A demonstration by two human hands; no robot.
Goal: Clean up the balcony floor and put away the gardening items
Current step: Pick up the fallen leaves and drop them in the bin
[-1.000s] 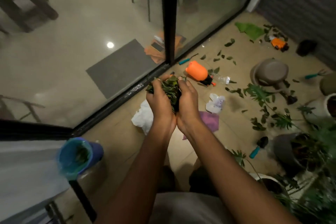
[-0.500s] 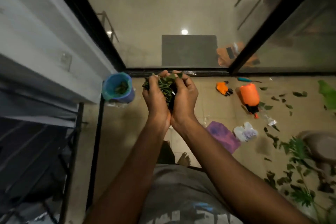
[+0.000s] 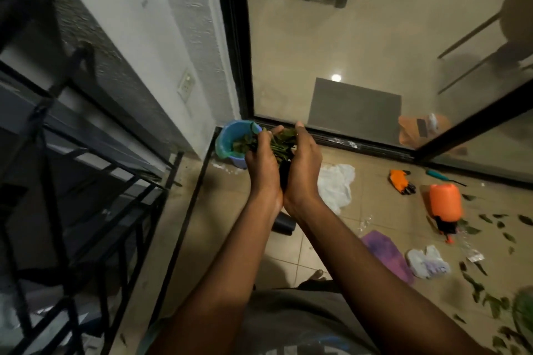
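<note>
Leaf clump (image 3: pixel 281 143) held just over the blue bucket's (image 3: pixel 225 135) rim.
Your left hand (image 3: pixel 261 164) and right hand (image 3: pixel 303 163) cup it together, fingers curled around it. The bucket stands in the corner and holds other leaves (image 3: pixel 240 146). To your right, a white cloth (image 3: pixel 336 185) and an orange spray bottle (image 3: pixel 445 202) lie on the floor (image 3: pixel 227 207).

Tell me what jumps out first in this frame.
The left hand and right hand are cupped together round a bunch of leaves at centre frame. They are next to a blue bucket in the corner by the glass door, which already holds leaves. At right, an orange spray bottle lies on the tiles among loose leaves.
</note>
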